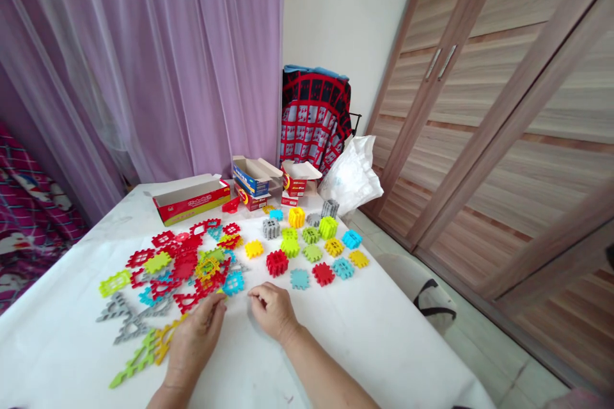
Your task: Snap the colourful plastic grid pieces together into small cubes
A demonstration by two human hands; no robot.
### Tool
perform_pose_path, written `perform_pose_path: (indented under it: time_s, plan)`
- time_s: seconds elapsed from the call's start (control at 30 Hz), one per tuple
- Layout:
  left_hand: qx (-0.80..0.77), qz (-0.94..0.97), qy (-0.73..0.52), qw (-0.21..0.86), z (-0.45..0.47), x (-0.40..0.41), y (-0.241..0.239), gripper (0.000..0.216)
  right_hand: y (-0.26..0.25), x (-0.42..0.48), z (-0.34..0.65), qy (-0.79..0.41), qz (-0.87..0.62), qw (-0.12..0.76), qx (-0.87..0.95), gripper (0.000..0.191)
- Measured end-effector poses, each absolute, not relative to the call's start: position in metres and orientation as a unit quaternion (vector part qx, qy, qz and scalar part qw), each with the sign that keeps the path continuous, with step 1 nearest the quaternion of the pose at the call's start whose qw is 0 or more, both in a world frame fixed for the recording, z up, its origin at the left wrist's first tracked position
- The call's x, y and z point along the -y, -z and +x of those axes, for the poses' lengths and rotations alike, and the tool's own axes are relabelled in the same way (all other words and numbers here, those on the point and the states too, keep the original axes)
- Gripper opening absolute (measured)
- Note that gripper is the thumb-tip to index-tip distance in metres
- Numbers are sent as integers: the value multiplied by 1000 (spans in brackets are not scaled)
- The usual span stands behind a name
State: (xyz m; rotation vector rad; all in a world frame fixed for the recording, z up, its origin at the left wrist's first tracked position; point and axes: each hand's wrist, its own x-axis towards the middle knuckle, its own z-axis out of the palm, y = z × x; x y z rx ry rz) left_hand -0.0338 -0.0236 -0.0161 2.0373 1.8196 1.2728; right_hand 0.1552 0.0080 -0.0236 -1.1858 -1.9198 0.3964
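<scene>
My left hand [194, 338] rests on the white table [364, 332] with its fingers curled, fingertips at the edge of a pile of flat plastic waffle pieces [187, 265] in red, green, yellow, grey and blue. A yellow piece [165, 335] lies partly under it. My right hand [273, 312] sits just to the right, fingers bent and pinched together near the left fingertips; what they hold, if anything, is hidden. Beyond the hands stand several small assembled block cubes, among them a red cube [277, 262] and a green cube [328, 227].
A long red box [192, 199] lies open at the table's back, with open blue and red boxes [256, 180] beside it. A white plastic bag [352, 173] and a red patterned cloth on a chair [314, 118] stand behind. Wooden wardrobe doors [503, 108] fill the right; purple curtains hang left.
</scene>
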Motion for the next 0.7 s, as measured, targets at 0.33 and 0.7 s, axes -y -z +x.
perform_pose_path:
  time_s: [0.33,0.7]
  plan:
    - [-680,626,-363,121,-27,52,3,22,25,-6,164,-190,-460,407,766,26]
    - [-720,592,-350,93,-37,52,5,27,28,-2,168,-191,-459,414,762,26]
